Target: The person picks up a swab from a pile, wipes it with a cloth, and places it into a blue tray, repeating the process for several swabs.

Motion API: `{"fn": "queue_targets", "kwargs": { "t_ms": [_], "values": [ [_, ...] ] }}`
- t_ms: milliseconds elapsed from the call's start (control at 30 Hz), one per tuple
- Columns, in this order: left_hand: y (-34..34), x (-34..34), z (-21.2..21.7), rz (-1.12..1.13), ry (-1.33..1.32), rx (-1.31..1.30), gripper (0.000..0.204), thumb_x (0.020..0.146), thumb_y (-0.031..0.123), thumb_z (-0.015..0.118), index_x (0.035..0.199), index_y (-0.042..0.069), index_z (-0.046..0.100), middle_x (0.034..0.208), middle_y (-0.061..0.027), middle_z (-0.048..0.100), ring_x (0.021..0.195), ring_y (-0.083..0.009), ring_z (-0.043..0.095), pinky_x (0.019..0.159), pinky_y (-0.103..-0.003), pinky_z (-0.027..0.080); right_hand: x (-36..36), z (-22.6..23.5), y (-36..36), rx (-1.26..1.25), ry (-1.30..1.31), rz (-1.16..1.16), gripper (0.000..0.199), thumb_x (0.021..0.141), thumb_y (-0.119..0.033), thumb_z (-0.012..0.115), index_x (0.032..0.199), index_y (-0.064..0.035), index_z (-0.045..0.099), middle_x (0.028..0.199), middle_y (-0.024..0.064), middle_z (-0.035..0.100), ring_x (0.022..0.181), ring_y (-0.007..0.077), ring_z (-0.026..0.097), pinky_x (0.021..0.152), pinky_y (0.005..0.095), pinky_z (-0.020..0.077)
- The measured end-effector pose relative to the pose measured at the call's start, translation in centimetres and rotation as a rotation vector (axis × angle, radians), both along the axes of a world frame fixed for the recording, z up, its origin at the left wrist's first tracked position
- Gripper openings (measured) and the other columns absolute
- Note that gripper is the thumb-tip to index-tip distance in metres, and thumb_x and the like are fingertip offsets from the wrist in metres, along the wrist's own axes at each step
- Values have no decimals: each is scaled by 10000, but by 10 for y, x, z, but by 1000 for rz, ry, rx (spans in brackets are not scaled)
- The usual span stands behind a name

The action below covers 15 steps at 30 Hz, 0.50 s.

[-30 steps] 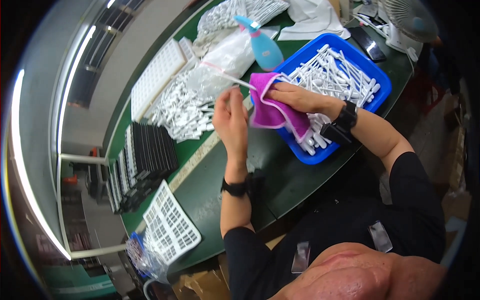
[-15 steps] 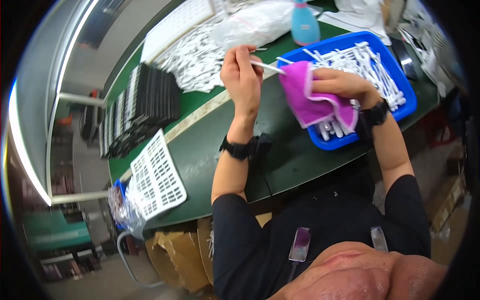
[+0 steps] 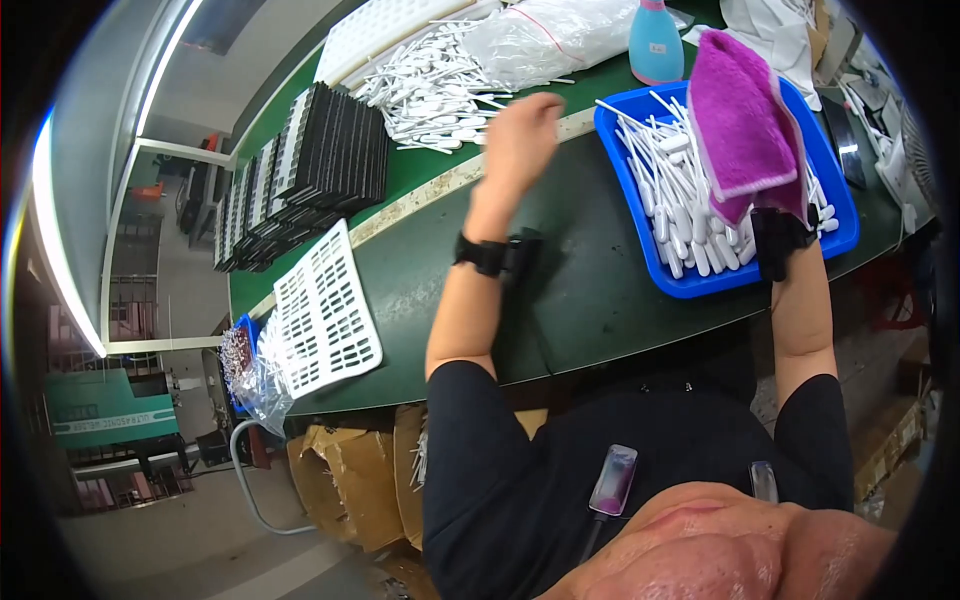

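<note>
My left hand [image 3: 522, 145] is raised over the green table near a pile of white sticks, its fingers curled in. Whatever they may hold is hidden. A purple cloth [image 3: 740, 115] with a pale edge drapes over my right hand, which grips it from beneath and is mostly covered. Hand and cloth are above the right part of a blue tray [image 3: 655, 272]. White plastic sticks [image 3: 690, 225] with thick rounded ends fill this tray, and the cloth hides some of them. More such sticks [image 3: 440, 100] lie loose in the pile at the back.
Black slotted racks [image 3: 335, 150] stand stacked at the left, beside a white perforated plate [image 3: 330, 315]. A clear plastic bag [image 3: 540, 45] and a blue spray bottle [image 3: 656, 45] are at the back. Cardboard boxes [image 3: 345, 480] sit below the table edge.
The white stick earlier between my left hand and the cloth is no longer visible there. The cloth and right hand have moved right over the tray; my left hand now appears slightly farther right.
</note>
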<state>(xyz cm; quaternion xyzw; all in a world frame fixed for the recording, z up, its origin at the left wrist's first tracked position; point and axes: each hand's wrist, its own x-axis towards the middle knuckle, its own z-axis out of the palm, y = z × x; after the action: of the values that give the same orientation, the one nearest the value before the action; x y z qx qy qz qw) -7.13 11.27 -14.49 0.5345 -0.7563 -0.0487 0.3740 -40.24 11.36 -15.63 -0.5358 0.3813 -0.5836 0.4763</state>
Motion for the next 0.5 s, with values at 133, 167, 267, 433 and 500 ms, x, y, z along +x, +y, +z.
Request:
{"fn": "queue_targets", "kwargs": {
  "t_ms": [133, 167, 267, 433, 500],
  "values": [
    [8, 96, -11, 362, -620, 85, 197, 811, 118, 558, 985, 146, 647, 801, -126, 650, 724, -289, 630, 634, -365, 489, 14, -21, -20, 126, -402, 383, 454, 951, -293, 431, 1316, -26, 390, 1241, 154, 508, 1037, 237, 585, 838, 348, 526],
    [-2, 95, -16, 277, -626, 56, 191, 813, 119, 557, 984, 139, 640, 783, -128, 641, 720, -289, 627, 626, -363, 488, 13, 2, -9, 172, -498, 415, 437, 935, -307, 462, 1266, -22, 439, 1164, 143, 551, 972, 228, 609, 780, 337, 545],
    [-5, 100, -19, 148, -680, 16, 181, 816, 123, 555, 982, 124, 627, 747, -131, 622, 712, -290, 621, 611, -361, 485, 25, 19, -1, 275, -734, 523, 415, 903, -335, 523, 1165, -14, 537, 1010, 121, 639, 842, 209, 659, 665, 315, 582],
    [9, 60, 13, 261, -150, 45, 172, 854, 129, 531, 998, 43, 572, 780, -103, 623, 671, -217, 612, 548, -314, 474, 23, 21, -16, 202, -658, 611, 358, 910, -316, 515, 1121, -30, 560, 986, 90, 651, 826, 184, 656, 668, 289, 576],
    [14, 37, 27, 215, 291, -56, 186, 878, 142, 519, 998, 1, 543, 801, -89, 619, 642, -173, 604, 525, -285, 469, 29, 31, -14, 171, -635, 719, 324, 913, -293, 514, 1102, -35, 567, 975, 77, 656, 822, 175, 654, 689, 295, 568]
  ]
}}
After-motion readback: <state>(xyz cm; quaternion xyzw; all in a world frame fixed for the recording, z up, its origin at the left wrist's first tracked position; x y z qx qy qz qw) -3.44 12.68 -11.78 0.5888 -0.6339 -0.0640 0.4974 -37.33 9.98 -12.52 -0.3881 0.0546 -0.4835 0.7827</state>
